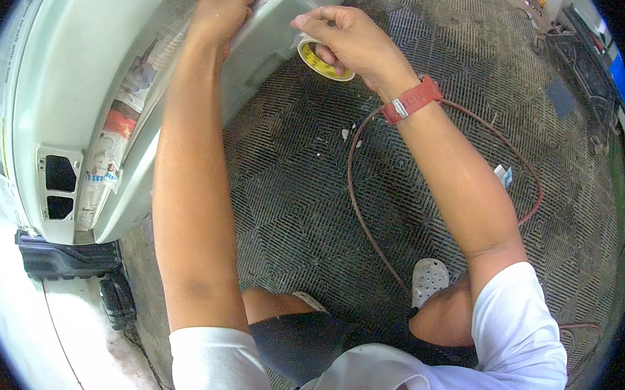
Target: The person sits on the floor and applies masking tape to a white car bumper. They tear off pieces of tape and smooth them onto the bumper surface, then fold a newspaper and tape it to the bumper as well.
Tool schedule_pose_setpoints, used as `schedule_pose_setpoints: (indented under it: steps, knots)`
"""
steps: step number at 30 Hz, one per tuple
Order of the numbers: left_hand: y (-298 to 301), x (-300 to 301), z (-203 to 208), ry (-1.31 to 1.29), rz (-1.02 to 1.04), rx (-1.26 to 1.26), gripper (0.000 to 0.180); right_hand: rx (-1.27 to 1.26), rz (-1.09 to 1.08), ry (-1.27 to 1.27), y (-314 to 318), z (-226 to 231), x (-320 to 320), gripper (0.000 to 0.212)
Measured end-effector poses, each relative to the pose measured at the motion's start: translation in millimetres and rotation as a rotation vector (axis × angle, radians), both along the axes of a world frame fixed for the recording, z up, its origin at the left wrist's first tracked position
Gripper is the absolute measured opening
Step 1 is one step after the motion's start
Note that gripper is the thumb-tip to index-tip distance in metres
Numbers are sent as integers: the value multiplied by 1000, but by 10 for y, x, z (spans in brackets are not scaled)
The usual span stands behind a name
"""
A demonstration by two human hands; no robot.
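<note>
My right hand holds a roll of masking tape with a yellow inner core. Some of its fingers pass through the ring, while the thumb and forefinger come together beside the panel's edge. My left hand is up at the top, against the pale green vehicle panel. Its fingers are bent and pressed together at the panel's upper part; what they pinch, if anything, I cannot make out. Newspaper sheets cover the long recess of the panel, to the left of my left forearm.
A reddish hose loops over the ribbed dark floor mat. Black plastic parts lie below the panel's left end. A dark frame-like part rests at the right. My grey clog is near the hose.
</note>
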State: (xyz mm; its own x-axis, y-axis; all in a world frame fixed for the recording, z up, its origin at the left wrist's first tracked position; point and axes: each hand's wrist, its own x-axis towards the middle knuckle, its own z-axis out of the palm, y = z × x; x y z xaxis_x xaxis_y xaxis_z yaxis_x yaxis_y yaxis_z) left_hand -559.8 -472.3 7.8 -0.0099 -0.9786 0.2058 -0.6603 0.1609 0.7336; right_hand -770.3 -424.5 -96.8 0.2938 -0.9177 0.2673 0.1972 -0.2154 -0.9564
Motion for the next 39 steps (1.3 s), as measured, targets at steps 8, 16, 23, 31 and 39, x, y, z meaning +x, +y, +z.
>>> schedule_pose_setpoints:
  steps: [8,16,23,31,39]
  knots:
    - [107,-110,146,-15,83,80,22,14,18,-17,-2,-30,1,34]
    - [184,-280,175,-319,75,-9,44,22,25,1,71,22,93,31]
    - [203,-322,202,-292,58,22,47,-13,-1,29,57,19,93,30]
    - [99,-52,303,-550,68,16,42,-42,114,-1,122,83,49,46]
    - [1140,-73,-106,-175,-25,-83,35,-304,238,137,297,91,44,72]
